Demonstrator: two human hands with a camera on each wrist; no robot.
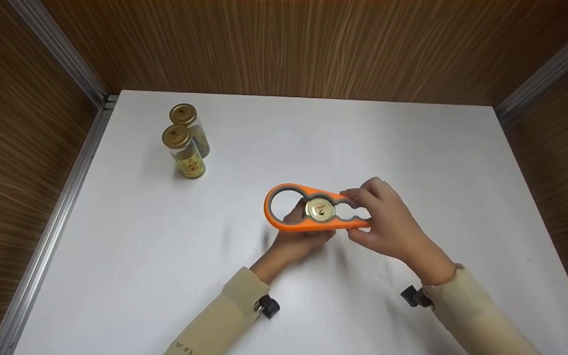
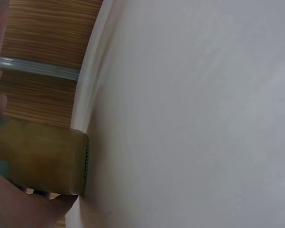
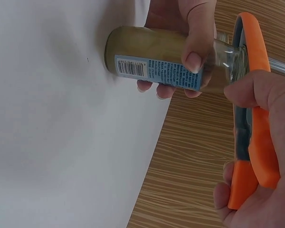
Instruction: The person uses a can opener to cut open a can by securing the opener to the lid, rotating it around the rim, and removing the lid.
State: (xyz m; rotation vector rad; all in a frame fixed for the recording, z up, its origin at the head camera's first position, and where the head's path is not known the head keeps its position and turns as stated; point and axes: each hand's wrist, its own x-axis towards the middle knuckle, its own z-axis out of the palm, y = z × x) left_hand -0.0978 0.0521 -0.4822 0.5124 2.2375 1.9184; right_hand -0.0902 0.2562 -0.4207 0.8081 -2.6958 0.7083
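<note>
While my left hand (image 1: 298, 242) grips the jar (image 3: 157, 66) upright, my right hand (image 1: 387, 219) clamps the opener (image 1: 308, 226) by its handles (image 1: 355, 224), lengthwise leftward from it, around the lid (image 1: 320, 210).

White table (image 1: 387, 148), brown wood-grain walls (image 1: 284, 47), metal corner strips (image 1: 59, 44)

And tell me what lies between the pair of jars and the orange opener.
In the head view, only bare white tabletop shows between the pair of jars and the orange opener.
</note>
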